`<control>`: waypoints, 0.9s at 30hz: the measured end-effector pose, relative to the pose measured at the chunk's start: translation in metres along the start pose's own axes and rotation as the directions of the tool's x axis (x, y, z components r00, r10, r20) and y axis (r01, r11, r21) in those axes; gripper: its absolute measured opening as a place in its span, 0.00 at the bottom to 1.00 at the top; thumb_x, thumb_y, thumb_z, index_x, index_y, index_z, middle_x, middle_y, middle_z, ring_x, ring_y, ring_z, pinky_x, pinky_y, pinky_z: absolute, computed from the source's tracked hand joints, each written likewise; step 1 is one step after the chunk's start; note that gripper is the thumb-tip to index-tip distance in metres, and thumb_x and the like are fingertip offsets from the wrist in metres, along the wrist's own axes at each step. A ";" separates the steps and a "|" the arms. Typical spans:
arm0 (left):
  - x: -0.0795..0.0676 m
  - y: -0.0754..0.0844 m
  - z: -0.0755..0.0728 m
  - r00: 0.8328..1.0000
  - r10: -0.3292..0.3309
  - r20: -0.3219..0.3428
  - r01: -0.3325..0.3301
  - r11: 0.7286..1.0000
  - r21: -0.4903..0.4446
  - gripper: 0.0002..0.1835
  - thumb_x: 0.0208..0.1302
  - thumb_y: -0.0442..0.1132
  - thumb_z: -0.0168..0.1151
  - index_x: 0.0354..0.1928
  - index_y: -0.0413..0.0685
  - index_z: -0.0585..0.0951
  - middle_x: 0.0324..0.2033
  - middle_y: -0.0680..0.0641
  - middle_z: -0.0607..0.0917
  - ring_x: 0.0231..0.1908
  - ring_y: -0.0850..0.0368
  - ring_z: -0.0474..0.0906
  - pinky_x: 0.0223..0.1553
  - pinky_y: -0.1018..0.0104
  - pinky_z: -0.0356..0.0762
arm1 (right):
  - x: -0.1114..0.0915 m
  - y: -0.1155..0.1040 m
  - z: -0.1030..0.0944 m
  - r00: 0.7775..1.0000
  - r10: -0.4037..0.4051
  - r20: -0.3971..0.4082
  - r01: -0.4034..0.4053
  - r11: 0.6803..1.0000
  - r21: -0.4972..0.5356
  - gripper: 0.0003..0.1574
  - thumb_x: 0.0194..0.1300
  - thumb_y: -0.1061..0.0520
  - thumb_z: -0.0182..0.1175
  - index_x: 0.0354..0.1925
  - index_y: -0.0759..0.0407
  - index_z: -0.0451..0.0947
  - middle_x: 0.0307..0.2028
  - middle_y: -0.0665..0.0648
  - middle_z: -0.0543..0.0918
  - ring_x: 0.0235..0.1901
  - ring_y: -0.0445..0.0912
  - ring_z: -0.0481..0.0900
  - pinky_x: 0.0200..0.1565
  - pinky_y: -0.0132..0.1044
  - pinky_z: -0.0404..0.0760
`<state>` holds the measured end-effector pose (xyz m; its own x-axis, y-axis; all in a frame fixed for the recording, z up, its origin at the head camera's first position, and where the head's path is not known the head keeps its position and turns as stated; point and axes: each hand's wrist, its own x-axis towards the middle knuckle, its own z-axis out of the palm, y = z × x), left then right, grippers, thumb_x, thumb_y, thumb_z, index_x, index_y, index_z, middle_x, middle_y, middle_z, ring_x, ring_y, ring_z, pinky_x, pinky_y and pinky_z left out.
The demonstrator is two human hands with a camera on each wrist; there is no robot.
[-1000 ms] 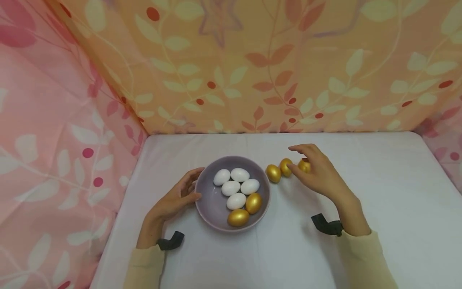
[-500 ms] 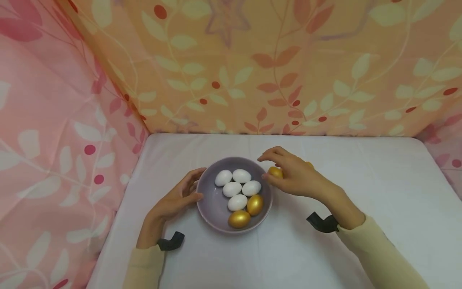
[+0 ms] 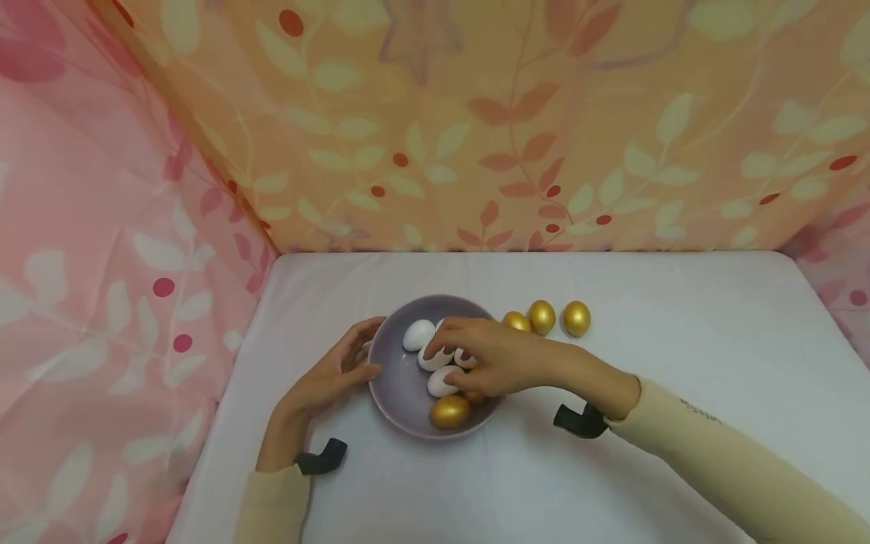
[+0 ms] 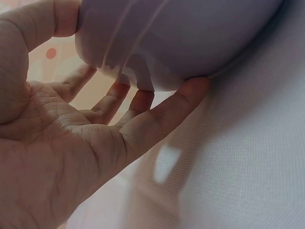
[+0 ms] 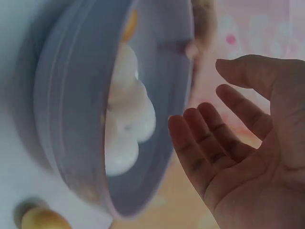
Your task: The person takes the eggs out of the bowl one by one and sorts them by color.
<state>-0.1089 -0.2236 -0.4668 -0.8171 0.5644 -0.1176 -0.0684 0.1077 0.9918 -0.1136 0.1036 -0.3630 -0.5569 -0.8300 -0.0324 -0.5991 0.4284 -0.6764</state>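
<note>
My left hand grips the purple bowl toward the left edge of the worktop. My right hand, loosely bent and holding nothing, hangs over its white eggs; three gold eggs lie outside, toward the far edge.

Counted 1 bowl, 5 wht eggs, 5 gold eggs; noted 1 L hand, 1 R hand, 2 sleeves.

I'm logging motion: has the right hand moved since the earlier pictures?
Yes, leftward: against the gold eggs on the table in the head view, the right hand has gone from by them to over the bowl.
</note>
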 end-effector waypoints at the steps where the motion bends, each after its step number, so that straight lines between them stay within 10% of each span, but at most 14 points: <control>1: -0.002 -0.001 0.001 1.000 -0.005 -0.003 0.005 1.000 0.001 0.40 0.74 0.29 0.61 0.81 0.57 0.58 0.80 0.44 0.62 0.80 0.39 0.57 0.66 0.71 0.73 | 0.003 -0.001 0.004 0.999 -0.009 0.033 0.009 1.000 0.000 0.19 0.72 0.57 0.66 0.59 0.50 0.81 0.55 0.51 0.82 0.49 0.47 0.83 0.52 0.38 0.84; 27: -0.002 -0.002 0.001 1.000 0.011 -0.006 -0.011 1.000 -0.007 0.41 0.74 0.29 0.61 0.82 0.60 0.57 0.81 0.45 0.61 0.80 0.38 0.57 0.65 0.72 0.74 | 0.029 -0.016 0.035 0.936 0.045 0.348 0.045 0.968 -0.248 0.20 0.62 0.65 0.69 0.52 0.51 0.85 0.47 0.49 0.86 0.45 0.39 0.77 0.51 0.31 0.78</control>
<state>-0.1067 -0.2241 -0.4683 -0.8212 0.5607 -0.1061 -0.0632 0.0954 0.9934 -0.1001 0.0599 -0.3786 -0.3484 -0.8820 -0.3173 -0.7476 0.4657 -0.4736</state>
